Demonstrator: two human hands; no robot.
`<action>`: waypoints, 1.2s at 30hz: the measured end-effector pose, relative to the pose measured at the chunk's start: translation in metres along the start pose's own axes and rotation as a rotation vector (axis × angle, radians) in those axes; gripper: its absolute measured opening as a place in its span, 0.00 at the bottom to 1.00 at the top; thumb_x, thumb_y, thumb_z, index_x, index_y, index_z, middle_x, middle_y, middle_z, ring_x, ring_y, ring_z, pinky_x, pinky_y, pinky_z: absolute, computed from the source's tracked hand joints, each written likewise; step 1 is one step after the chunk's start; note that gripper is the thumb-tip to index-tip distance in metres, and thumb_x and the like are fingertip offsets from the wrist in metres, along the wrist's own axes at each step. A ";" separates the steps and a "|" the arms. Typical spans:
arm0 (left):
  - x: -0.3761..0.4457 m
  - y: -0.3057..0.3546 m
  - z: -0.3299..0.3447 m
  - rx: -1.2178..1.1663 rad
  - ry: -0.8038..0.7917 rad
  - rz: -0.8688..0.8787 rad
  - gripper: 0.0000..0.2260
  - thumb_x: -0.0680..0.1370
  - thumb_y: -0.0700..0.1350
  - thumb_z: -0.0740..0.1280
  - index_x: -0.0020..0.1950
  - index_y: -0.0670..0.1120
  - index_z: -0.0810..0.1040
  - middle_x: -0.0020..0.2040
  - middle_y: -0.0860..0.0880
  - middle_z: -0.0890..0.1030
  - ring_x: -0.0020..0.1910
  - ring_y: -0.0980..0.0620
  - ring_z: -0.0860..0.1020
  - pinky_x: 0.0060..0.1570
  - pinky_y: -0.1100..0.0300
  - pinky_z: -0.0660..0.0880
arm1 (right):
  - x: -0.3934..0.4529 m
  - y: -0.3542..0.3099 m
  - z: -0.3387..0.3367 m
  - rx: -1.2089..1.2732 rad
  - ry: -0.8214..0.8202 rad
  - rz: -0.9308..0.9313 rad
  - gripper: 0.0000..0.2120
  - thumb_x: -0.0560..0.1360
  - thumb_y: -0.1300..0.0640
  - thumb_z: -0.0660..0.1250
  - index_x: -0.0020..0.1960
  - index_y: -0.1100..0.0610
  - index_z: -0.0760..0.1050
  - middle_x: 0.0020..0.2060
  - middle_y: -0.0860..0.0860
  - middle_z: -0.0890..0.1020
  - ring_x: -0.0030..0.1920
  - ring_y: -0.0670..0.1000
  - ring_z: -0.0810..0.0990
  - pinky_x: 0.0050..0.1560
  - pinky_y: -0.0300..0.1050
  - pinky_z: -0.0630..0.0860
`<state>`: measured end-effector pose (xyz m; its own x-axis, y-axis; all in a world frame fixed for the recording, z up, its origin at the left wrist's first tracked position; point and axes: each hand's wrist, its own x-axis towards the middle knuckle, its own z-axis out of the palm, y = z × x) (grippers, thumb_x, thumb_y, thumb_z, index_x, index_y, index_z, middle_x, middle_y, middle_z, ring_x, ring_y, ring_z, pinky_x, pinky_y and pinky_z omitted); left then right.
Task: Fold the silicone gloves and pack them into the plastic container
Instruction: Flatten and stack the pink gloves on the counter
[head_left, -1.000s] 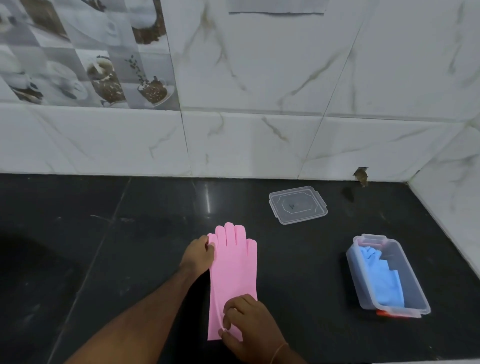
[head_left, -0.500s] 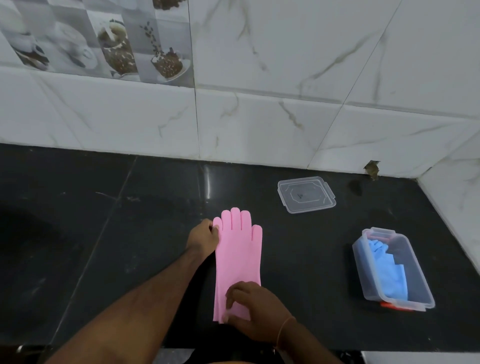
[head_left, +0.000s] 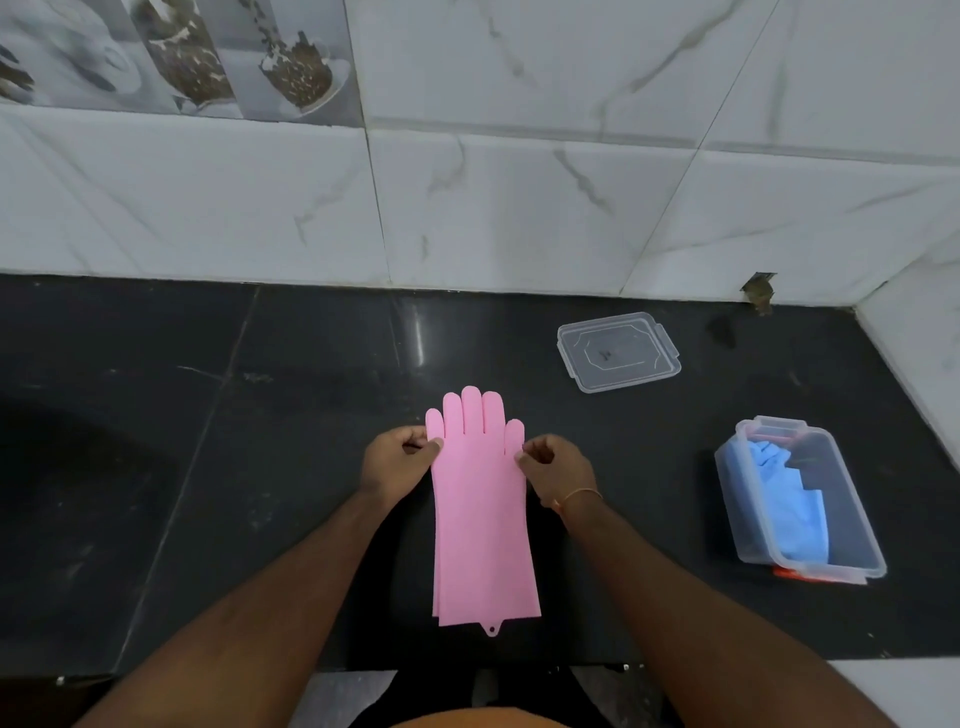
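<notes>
Pink gloves (head_left: 483, 514) flat between left hand (head_left: 397, 460) and right hand (head_left: 558, 465).

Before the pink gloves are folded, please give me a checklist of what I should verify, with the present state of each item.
1. Flat pink silicone gloves lie stacked, edges nearly aligned: ok.
2. Left hand pinches the left edge near the fingers: ok.
3. Right hand pinches the right edge: ok.
4. Clear plastic container is open: ok.
5. Room beside the blue gloves inside: cannot tell.
6. Clear plastic lid lies apart on the black counter: ok.
</notes>
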<state>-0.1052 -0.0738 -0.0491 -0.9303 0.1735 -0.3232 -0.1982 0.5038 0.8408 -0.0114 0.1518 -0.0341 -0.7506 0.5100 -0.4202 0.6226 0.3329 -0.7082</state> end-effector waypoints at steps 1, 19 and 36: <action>0.001 -0.001 -0.001 0.011 0.000 0.002 0.04 0.81 0.44 0.76 0.54 0.49 0.89 0.45 0.53 0.88 0.42 0.56 0.83 0.49 0.63 0.78 | 0.001 -0.002 0.002 0.006 0.021 -0.028 0.04 0.77 0.51 0.74 0.45 0.45 0.79 0.42 0.40 0.84 0.44 0.46 0.83 0.45 0.37 0.78; 0.001 0.015 -0.002 0.186 0.021 -0.078 0.13 0.78 0.59 0.77 0.46 0.50 0.84 0.41 0.54 0.88 0.40 0.54 0.85 0.48 0.57 0.82 | -0.012 0.003 0.004 0.039 -0.085 0.133 0.09 0.76 0.46 0.75 0.47 0.48 0.76 0.44 0.47 0.84 0.43 0.50 0.85 0.45 0.54 0.87; -0.032 -0.010 -0.019 0.079 -0.314 -0.254 0.07 0.79 0.44 0.78 0.51 0.42 0.84 0.48 0.45 0.90 0.44 0.50 0.90 0.44 0.59 0.87 | -0.070 0.043 0.008 -0.230 -0.169 0.037 0.12 0.77 0.43 0.73 0.41 0.49 0.82 0.39 0.44 0.85 0.43 0.43 0.83 0.52 0.46 0.83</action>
<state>-0.0792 -0.1001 -0.0390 -0.7131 0.2785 -0.6434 -0.3742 0.6248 0.6852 0.0667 0.1242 -0.0398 -0.7409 0.3922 -0.5452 0.6694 0.4978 -0.5515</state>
